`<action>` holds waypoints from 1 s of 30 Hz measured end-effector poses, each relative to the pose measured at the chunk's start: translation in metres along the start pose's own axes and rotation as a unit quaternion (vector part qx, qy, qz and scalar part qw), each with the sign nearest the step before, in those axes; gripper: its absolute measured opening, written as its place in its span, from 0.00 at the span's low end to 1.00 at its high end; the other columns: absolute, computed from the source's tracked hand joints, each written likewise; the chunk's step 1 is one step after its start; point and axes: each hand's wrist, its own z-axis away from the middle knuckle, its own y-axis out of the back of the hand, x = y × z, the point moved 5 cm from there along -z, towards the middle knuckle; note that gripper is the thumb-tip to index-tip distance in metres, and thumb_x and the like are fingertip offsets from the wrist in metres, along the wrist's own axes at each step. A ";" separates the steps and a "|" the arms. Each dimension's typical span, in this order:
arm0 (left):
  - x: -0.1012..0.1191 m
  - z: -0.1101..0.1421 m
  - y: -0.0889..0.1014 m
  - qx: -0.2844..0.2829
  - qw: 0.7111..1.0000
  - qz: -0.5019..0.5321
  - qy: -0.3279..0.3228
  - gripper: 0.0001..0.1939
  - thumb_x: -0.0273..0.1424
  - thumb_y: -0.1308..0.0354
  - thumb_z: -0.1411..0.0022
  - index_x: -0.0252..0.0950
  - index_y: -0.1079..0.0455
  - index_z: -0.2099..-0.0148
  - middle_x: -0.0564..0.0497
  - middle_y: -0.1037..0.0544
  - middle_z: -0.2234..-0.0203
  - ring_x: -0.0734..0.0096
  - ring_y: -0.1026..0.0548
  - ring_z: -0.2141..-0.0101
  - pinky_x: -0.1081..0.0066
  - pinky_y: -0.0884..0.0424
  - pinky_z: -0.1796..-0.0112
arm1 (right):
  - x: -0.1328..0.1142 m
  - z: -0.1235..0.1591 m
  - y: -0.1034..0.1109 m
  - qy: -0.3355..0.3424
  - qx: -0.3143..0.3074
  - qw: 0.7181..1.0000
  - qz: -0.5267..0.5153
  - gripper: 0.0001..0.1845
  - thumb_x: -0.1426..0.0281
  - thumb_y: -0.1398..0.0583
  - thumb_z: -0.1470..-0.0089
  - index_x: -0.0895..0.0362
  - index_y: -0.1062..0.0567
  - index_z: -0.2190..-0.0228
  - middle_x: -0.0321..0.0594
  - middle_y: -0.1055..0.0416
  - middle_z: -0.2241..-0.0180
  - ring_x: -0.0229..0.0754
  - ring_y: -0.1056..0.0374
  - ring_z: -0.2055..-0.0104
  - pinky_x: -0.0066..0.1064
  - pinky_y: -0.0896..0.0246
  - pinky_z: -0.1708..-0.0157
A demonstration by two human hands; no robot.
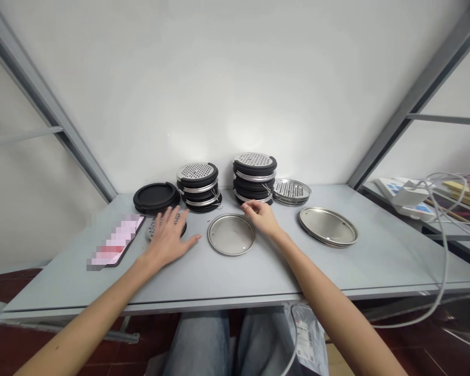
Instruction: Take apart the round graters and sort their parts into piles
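My left hand (pixel 168 235) lies with its fingers spread over a round perforated metal grater disc (pixel 152 230) with a black rim, which it mostly covers. A shallow round metal lid (pixel 232 235) rests flat between my hands. By that lid's upper right edge is my right hand (pixel 261 216), its thumb and forefinger pinched together; what is between them, if anything, is too small to make out. Right behind it stands a tall stack of black-rimmed perforated discs and metal rings (pixel 254 177). A shorter similar stack (pixel 198 185) stands to its left.
Black round rims (pixel 156 197) are piled at the back left, near a phone (pixel 117 243). Slotted metal discs (pixel 292 191) sit at the back right, with stacked metal lids (pixel 329 225) in front. A white cable (pixel 445 261) hangs over the table's right side.
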 end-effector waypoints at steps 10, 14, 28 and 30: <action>0.071 -0.027 -0.031 -0.133 0.942 0.215 -0.220 0.55 0.59 0.40 0.52 0.39 0.56 0.30 0.39 0.51 0.33 0.46 0.55 0.34 0.48 0.58 0.37 | 0.000 0.008 -0.006 0.084 -0.072 0.965 0.237 0.12 0.71 0.44 0.44 0.57 0.23 0.61 0.46 0.23 0.64 0.49 0.30 0.58 0.38 0.38 0.56; 0.066 -0.026 -0.036 -0.133 0.946 0.212 -0.207 0.56 0.60 0.42 0.51 0.37 0.59 0.30 0.38 0.53 0.33 0.48 0.55 0.34 0.50 0.57 0.37 | -0.001 0.007 -0.006 0.079 -0.073 0.978 0.180 0.12 0.72 0.44 0.46 0.57 0.23 0.60 0.45 0.22 0.63 0.47 0.28 0.60 0.37 0.36 0.58; 0.059 -0.017 -0.034 -0.132 0.942 0.266 -0.155 0.62 0.59 0.36 0.58 0.40 0.60 0.30 0.38 0.59 0.32 0.37 0.56 0.35 0.43 0.50 0.40 | 0.001 0.002 -0.008 0.030 -0.058 0.997 0.027 0.12 0.69 0.43 0.49 0.57 0.21 0.66 0.43 0.22 0.65 0.46 0.28 0.62 0.37 0.34 0.59; 0.057 -0.018 -0.035 -0.120 0.937 0.287 -0.160 0.59 0.57 0.37 0.55 0.41 0.59 0.30 0.39 0.55 0.33 0.39 0.55 0.35 0.44 0.50 0.40 | -0.002 0.003 -0.009 0.039 -0.082 0.996 0.022 0.13 0.70 0.45 0.48 0.56 0.21 0.64 0.42 0.22 0.60 0.48 0.29 0.56 0.40 0.36 0.53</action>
